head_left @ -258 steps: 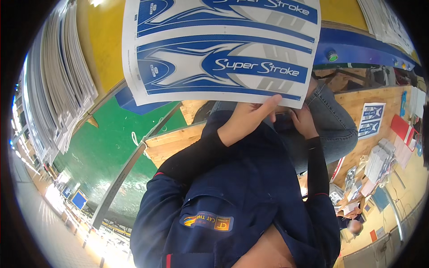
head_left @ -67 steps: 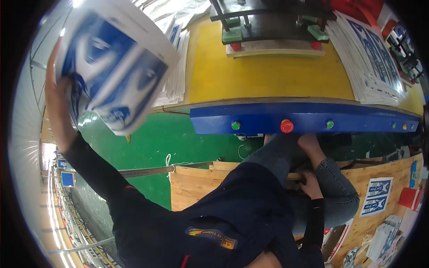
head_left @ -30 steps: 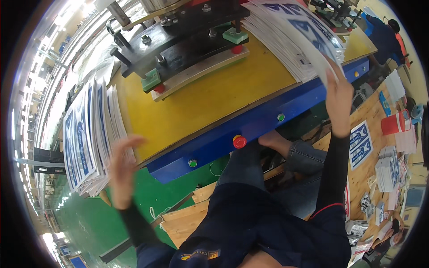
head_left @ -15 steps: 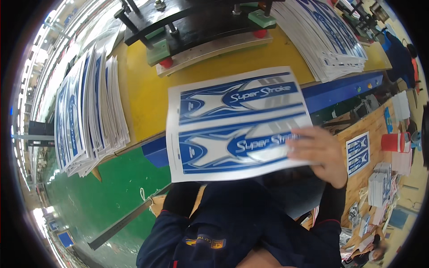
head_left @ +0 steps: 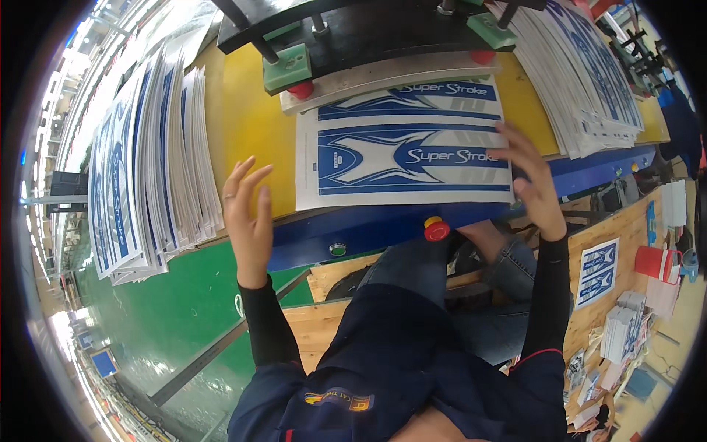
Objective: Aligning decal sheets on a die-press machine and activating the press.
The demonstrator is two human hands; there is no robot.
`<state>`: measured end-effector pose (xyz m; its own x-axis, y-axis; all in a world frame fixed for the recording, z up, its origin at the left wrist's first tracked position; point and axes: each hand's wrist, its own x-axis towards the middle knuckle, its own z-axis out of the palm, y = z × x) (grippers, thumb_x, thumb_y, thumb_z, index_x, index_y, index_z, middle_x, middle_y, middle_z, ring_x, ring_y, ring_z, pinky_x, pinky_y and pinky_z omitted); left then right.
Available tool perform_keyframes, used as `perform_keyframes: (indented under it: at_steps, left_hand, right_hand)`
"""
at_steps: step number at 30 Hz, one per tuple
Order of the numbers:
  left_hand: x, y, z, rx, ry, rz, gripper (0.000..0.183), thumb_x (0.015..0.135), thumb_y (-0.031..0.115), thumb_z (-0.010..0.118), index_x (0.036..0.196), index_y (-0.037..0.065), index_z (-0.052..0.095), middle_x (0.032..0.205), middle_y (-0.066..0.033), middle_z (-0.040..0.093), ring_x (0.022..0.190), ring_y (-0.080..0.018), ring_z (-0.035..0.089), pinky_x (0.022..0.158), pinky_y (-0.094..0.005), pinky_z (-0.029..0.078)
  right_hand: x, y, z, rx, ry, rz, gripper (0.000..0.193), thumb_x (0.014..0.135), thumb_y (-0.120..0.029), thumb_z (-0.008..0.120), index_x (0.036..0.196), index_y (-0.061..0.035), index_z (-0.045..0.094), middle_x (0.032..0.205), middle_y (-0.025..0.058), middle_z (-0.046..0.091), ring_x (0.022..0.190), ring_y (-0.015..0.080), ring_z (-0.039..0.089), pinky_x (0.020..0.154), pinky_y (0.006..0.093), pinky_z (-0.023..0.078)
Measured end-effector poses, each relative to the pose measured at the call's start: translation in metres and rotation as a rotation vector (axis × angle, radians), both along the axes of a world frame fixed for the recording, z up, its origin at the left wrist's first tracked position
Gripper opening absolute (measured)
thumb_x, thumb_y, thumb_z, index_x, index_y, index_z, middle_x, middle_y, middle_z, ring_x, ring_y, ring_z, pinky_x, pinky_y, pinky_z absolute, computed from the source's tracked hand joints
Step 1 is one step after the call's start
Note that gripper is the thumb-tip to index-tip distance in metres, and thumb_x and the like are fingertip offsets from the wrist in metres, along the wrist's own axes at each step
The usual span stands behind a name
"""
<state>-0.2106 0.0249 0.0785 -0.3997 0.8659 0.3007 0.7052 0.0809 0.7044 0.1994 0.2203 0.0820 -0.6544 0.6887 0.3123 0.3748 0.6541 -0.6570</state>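
A white printed sheet (head_left: 368,158) with two blue-and-grey graphic panels lies on the yellow worktop (head_left: 247,147). Its far part runs beneath the metal front bar (head_left: 390,82) of a black press (head_left: 383,48). At the sheet's right edge is my right hand (head_left: 536,184), fingers spread and fingertips over the margin; whether they press on it I cannot tell. My left hand (head_left: 250,221) is raised left of the sheet, apart from it, with its fingers spread and nothing in them. Beside that hand stands a thick stack of similar printed sheets (head_left: 125,184).
Another sheet stack (head_left: 582,81) sits at the far right of the worktop. The blue front panel carries a red push button (head_left: 436,228) and a green one (head_left: 337,250). To the right, a wooden table (head_left: 626,250) holds a printed sheet, a red container (head_left: 658,264) and paper bundles (head_left: 622,324).
The sheet has gone from the air above my lap onto the worktop, partly beneath the press bar. My left hand has come into view, and my right hand's fingers have opened.
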Motion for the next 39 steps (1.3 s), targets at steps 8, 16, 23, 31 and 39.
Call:
perform_keyframes:
  at_steps: [8,16,23,31,39]
  left_hand:
    - [0.004,0.039,-0.016,-0.129,0.407,-0.06,0.037,0.098,0.015,0.061,0.134,0.016,0.067,0.155,-0.0152,0.046,0.148,-0.0407,0.036,0.121,-0.0499,0.029]
    - [0.005,0.037,-0.018,-0.147,0.393,0.011,0.039,0.096,0.021,0.062,0.135,0.022,0.067,0.158,-0.0169,0.043,0.15,-0.0434,0.032,0.122,-0.0543,0.024]
    - [0.006,0.042,-0.019,-0.165,0.427,0.011,0.042,0.095,0.018,0.06,0.137,0.022,0.066,0.159,-0.0181,0.042,0.15,-0.0437,0.031,0.123,-0.0536,0.021]
    - [0.003,0.039,-0.018,-0.137,0.359,0.005,0.042,0.096,0.015,0.06,0.137,0.022,0.067,0.159,-0.0142,0.044,0.15,-0.0398,0.034,0.124,-0.0528,0.021]
    - [0.005,0.041,-0.02,-0.154,0.384,0.001,0.041,0.097,0.016,0.058,0.136,0.023,0.068,0.159,-0.0143,0.044,0.15,-0.04,0.034,0.124,-0.0542,0.02]
  right_hand:
    - [-0.012,0.059,-0.013,0.216,-0.248,-0.181,0.05,0.089,-0.039,0.075,0.134,-0.017,0.065,0.151,0.017,0.051,0.142,0.0397,0.045,0.118,0.0487,0.034]
    - [-0.017,0.076,-0.019,0.264,-0.182,-0.123,0.043,0.088,-0.026,0.072,0.129,-0.0149,0.069,0.149,0.0162,0.054,0.138,0.0373,0.049,0.116,0.047,0.037]
    - [-0.014,0.079,-0.017,0.241,-0.208,-0.122,0.048,0.088,-0.026,0.071,0.135,-0.0153,0.066,0.149,0.0142,0.054,0.138,0.0367,0.049,0.117,0.0464,0.035]
    - [-0.02,0.08,-0.026,0.305,-0.191,-0.161,0.045,0.093,-0.031,0.068,0.135,-0.0162,0.065,0.148,0.0127,0.055,0.138,0.0364,0.049,0.116,0.0468,0.035]
    - [-0.018,0.08,-0.027,0.296,-0.18,-0.185,0.044,0.092,-0.028,0.068,0.135,-0.0176,0.066,0.147,0.0117,0.057,0.135,0.0357,0.052,0.115,0.0454,0.037]
